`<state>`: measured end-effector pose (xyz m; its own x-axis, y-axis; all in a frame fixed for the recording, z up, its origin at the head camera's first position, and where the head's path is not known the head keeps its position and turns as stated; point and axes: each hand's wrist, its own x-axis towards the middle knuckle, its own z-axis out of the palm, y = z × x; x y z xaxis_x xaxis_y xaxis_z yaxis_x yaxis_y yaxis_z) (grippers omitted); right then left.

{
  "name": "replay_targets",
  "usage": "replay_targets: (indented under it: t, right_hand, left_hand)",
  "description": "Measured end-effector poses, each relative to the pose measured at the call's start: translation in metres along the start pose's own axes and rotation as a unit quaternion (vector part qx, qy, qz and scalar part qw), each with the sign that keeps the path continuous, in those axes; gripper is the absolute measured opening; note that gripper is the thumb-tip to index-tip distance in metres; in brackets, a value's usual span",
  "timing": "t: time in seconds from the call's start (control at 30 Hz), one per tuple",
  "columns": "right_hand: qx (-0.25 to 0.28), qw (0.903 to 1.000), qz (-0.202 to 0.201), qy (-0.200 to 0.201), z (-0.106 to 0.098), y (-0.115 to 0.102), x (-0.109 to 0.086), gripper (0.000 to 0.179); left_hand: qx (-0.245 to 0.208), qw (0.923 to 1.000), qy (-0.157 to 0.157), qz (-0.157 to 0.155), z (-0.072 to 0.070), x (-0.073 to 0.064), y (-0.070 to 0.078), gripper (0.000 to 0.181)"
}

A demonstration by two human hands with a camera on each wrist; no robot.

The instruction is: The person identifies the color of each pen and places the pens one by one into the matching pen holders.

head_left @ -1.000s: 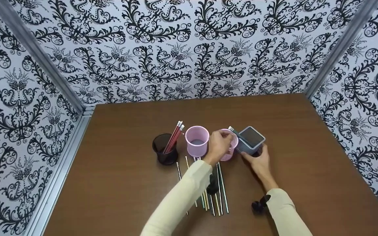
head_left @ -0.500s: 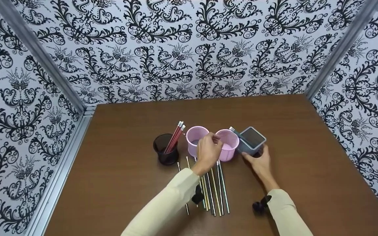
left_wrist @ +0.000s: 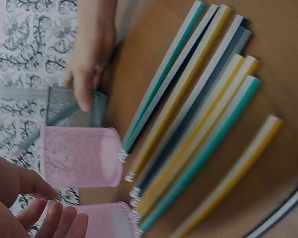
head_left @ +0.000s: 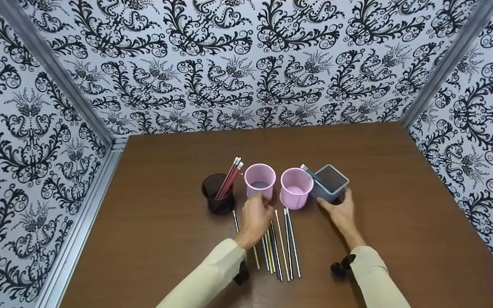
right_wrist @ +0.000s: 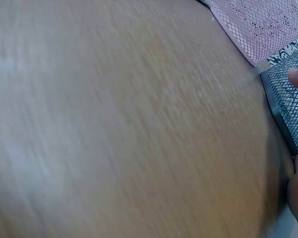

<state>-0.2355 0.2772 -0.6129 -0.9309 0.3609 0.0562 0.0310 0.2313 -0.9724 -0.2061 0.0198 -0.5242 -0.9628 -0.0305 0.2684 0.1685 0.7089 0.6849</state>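
Note:
My left hand [head_left: 255,218] hovers over the pencils and just in front of the left pink mesh cup [head_left: 251,191]. In the left wrist view its fingers [left_wrist: 53,218] are loosely bent, with nothing between them. Striped pencils [left_wrist: 181,116] in teal, yellow, black and white lie side by side on the table, eraser ends toward the cups. My right hand [head_left: 341,214] grips the square grey mesh pencil holder [head_left: 322,193] low on its side, thumb in front. One teal pencil [head_left: 315,176] leans inside that holder. A second pink cup [head_left: 295,200] stands beside it.
A black mesh cup [head_left: 221,205] with several red pencils [head_left: 230,179] stands at the left of the row. Patterned walls [head_left: 246,64] enclose the brown table [head_left: 165,171] at the back and sides.
My left hand has moved from the right pink cup leftward and down toward the pencils, uncovering both pink cups. The right hand has stayed on the grey holder.

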Motion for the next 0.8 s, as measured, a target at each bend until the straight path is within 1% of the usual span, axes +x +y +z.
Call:
replay_targets:
  t: [0.07, 0.1, 0.17, 0.2, 0.3, 0.33, 0.43, 0.57, 0.67, 0.8]
  right_hand:
    - [-0.001, 1.0000, 0.000, 0.000, 0.000, -0.001, 0.000, 0.085]
    - [-0.003, 1.0000, 0.000, -0.001, 0.000, -0.001, 0.000, 0.085]
    - [-0.005, 1.0000, 0.000, -0.002, 0.000, -0.002, 0.001, 0.085]
    - [-0.006, 1.0000, 0.000, -0.001, 0.000, -0.002, 0.001, 0.085]
    - [-0.009, 1.0000, -0.001, 0.000, 0.000, -0.003, 0.001, 0.086]
    - [-0.009, 1.0000, -0.001, 0.001, 0.000, -0.003, 0.001, 0.086]
    - [-0.011, 0.9999, -0.002, 0.000, 0.000, -0.003, 0.001, 0.086]
    - [-0.012, 0.9999, -0.004, 0.000, 0.001, -0.001, 0.002, 0.087]
    - [-0.014, 0.9999, -0.004, 0.001, 0.001, 0.000, 0.002, 0.087]
    - [-0.009, 0.9999, 0.002, 0.003, 0.001, 0.001, 0.001, 0.085]
  left_hand:
    - [-0.002, 0.9999, 0.011, 0.006, 0.003, -0.004, -0.010, 0.013]
    - [0.000, 0.9995, 0.025, 0.017, 0.008, -0.005, -0.018, 0.015]
    - [-0.005, 0.9994, 0.033, 0.014, 0.009, -0.009, -0.026, 0.020]
    - [-0.009, 0.9992, 0.036, 0.011, 0.010, -0.010, -0.030, 0.023]
    - [-0.015, 0.9992, 0.031, -0.017, 0.012, -0.012, -0.039, 0.026]
    - [-0.019, 0.9989, 0.022, -0.036, 0.010, -0.013, -0.038, 0.026]
    - [-0.020, 0.9978, 0.015, -0.062, 0.014, -0.014, -0.044, 0.026]
    - [-0.011, 0.9968, 0.016, -0.078, 0.020, -0.015, -0.047, 0.026]
    - [-0.004, 0.9964, 0.008, -0.084, 0.022, -0.017, -0.045, 0.025]
    - [0.007, 0.9967, 0.004, -0.080, 0.025, -0.020, -0.045, 0.017]
